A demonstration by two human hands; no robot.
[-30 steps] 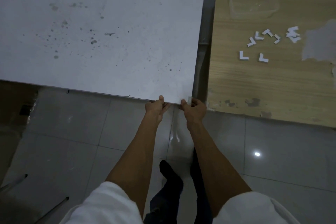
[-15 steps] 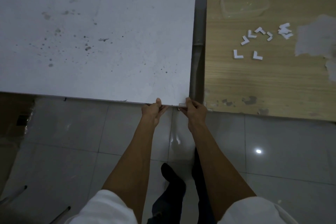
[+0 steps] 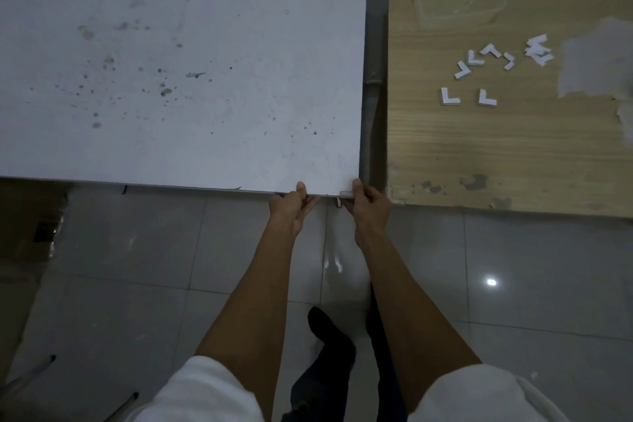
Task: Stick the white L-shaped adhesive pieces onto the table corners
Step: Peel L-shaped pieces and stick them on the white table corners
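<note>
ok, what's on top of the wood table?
Loose white L pieces mid-right and a clear tub at the far edge. The rightmost pieces overlap, so their count is hidden.

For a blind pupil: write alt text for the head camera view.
The right hand pinches a white L-shaped piece onto the near right corner of the white table; the left hand grips the edge beside it. Spare pieces lie on the wooden table.
</note>
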